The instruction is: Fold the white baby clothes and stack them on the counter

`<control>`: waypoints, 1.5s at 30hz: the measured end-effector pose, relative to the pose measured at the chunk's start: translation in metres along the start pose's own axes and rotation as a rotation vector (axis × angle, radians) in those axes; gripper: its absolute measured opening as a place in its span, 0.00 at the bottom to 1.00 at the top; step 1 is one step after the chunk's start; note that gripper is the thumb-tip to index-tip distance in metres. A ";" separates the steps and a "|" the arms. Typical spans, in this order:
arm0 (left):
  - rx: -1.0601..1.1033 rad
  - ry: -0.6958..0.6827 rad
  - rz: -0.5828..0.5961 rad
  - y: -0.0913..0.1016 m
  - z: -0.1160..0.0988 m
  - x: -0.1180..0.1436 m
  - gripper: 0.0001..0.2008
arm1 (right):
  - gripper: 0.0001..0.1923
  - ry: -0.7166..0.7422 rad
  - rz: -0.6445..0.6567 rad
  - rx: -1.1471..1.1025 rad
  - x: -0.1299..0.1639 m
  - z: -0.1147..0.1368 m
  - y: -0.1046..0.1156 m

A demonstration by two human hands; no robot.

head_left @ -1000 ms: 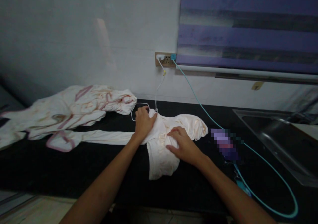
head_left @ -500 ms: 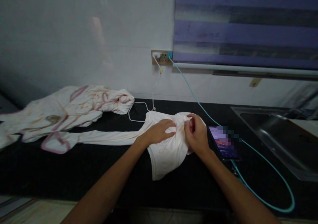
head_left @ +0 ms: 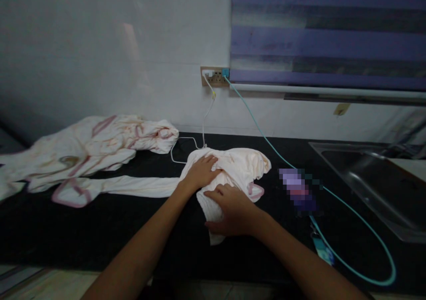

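Observation:
A white garment with pink trim (head_left: 238, 158) lies bunched on the black counter, one long narrow part stretched out to the left and ending in a pink-edged opening. My left hand (head_left: 201, 173) rests on its upper left portion, fingers extended and pressing the cloth. Over the lower flap of the same garment, my right hand (head_left: 233, 209) has its thumb and fingers apart, touching or just above the fabric; the exact contact is hidden. Left of the hands sits a crumpled heap of white cloth with pink trim (head_left: 103, 136).
On the right, a blurred-out phone (head_left: 297, 189) lies beside a looped teal cable (head_left: 382, 242) with a tag. Farther right is a metal sink (head_left: 376, 175). A wall socket (head_left: 216, 76) holds plugs, and a white cord (head_left: 204, 127) runs down behind the garment.
My right hand has moved from the garment's right side down and left to its lower flap, its fingers spreading. My left hand has shifted slightly left. The garment's right end now lies loose.

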State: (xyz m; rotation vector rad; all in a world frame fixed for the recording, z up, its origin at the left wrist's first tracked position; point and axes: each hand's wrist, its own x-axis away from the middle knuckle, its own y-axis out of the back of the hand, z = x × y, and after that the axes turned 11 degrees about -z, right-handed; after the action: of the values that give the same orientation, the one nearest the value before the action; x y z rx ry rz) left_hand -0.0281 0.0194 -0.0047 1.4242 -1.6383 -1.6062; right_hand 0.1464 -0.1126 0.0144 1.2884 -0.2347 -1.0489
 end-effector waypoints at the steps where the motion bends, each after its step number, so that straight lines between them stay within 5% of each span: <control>1: -0.033 0.043 -0.004 0.001 0.004 0.000 0.29 | 0.36 -0.013 0.015 0.035 -0.001 -0.001 0.003; 6: -0.110 0.202 -0.068 0.006 0.024 -0.002 0.26 | 0.15 -0.229 -0.060 0.269 0.000 -0.021 0.023; 11: -0.086 0.209 -0.120 0.010 0.029 -0.001 0.23 | 0.10 -0.512 -0.297 0.470 0.010 -0.059 0.043; 16: -0.026 0.164 -0.192 0.016 0.018 -0.005 0.18 | 0.09 -0.630 -0.243 0.454 0.013 -0.076 0.044; 22: 0.316 -0.091 -0.318 0.018 -0.010 -0.005 0.14 | 0.12 -0.700 -0.168 0.425 0.011 -0.085 0.045; 29: 0.387 -0.318 -0.075 0.004 -0.032 0.004 0.16 | 0.15 -0.744 -0.123 0.364 0.012 -0.095 0.053; 37: 0.342 -0.333 0.004 0.002 -0.033 0.006 0.22 | 0.18 -0.800 -0.114 0.304 0.012 -0.097 0.059; 41: 0.248 -0.317 0.004 -0.002 -0.031 0.004 0.28 | 0.16 -0.703 -0.146 0.349 0.010 -0.091 0.051; 45: 0.117 -0.288 -0.029 -0.002 -0.028 0.001 0.19 | 0.13 -0.492 -0.196 0.209 0.009 -0.086 0.033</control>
State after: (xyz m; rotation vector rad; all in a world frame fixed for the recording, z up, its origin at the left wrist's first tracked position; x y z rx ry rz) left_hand -0.0037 0.0063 -0.0005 1.3250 -1.9077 -1.8275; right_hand 0.2258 -0.0646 0.0110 1.2373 -0.6137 -1.5366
